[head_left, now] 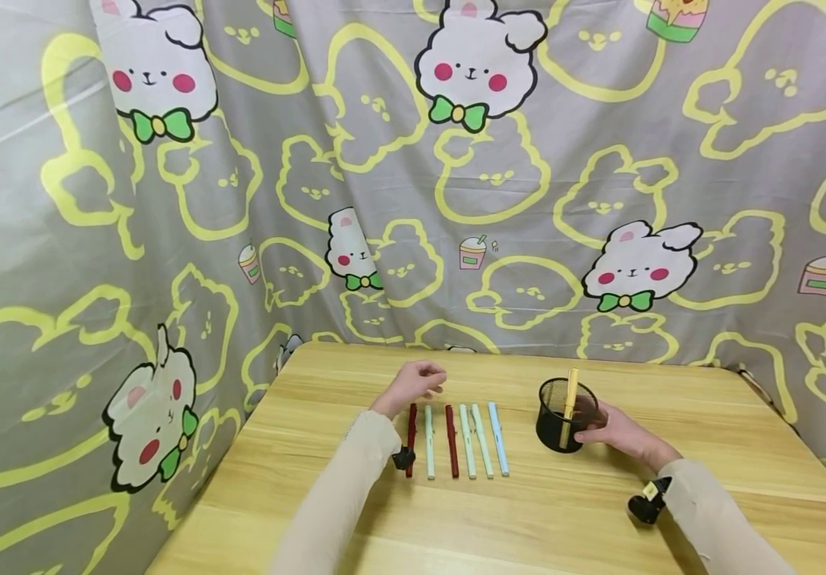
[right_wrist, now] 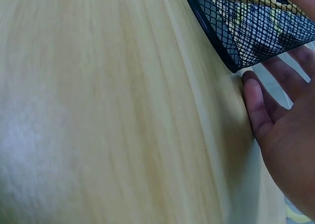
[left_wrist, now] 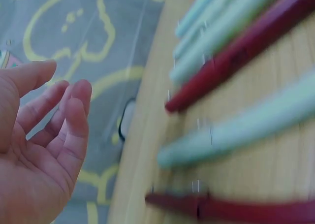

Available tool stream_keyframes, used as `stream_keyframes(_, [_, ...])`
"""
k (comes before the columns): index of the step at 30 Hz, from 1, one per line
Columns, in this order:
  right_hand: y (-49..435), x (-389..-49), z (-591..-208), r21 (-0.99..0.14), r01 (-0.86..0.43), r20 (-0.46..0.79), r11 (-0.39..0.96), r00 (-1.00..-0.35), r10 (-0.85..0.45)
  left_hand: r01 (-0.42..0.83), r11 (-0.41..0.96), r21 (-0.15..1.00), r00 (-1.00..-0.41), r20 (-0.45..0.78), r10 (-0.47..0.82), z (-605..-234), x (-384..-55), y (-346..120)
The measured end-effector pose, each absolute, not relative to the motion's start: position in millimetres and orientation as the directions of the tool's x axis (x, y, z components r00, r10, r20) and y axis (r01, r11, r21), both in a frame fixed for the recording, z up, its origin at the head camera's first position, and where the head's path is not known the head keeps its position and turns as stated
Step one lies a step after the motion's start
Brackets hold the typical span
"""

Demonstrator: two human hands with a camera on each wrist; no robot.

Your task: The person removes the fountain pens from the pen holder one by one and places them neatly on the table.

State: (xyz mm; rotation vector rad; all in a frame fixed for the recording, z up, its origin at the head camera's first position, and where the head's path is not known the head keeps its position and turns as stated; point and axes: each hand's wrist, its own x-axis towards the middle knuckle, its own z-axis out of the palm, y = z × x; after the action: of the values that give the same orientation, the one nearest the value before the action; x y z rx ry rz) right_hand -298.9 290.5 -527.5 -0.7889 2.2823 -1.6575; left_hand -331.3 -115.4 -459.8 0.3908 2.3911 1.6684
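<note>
My left hand (head_left: 413, 382) hovers just beyond the far end of a row of pens, fingers loosely bent with nothing in them. From left to right the row runs dark red pen (head_left: 412, 423), mint green pen (head_left: 430, 443), second dark red pen (head_left: 452, 443), two more mint green pens (head_left: 482, 443) and a light blue pen (head_left: 498, 439). To the right stands a black mesh pen holder (head_left: 551, 429), with a yellow pen (head_left: 572, 390) upright inside. My right hand (head_left: 621, 434) holds the holder from its right side, thumb toward the front, other fingers partly hidden behind it.
Everything stands on a light wooden table (head_left: 528, 519). A grey curtain (head_left: 399, 192) printed with cartoon animals hangs along the table's back and left edges. Each wrist wears a small black camera (head_left: 646, 507).
</note>
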Motion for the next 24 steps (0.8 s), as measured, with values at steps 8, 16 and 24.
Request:
stream_keyframes(8, [290,-299,-526,-0.918,-0.308,0.139,0.248,-0.838,-0.527,0.091,0.223,0.971,-0.936,0.007,0.351,-455,-332,-70])
stream_keyframes(16, [291,-299,-525,-0.914,-0.304,0.131,0.269,-0.848,-0.514,0.117,0.138,0.984,-0.929,0.059,0.366,-456,-333,-26])
stream_keyframes(24, [292,-301,-528,-0.907,-0.32,0.138,0.274,-0.841,-0.524,0.122,0.136,0.983,-0.931,0.066,0.358,-459,-333,11])
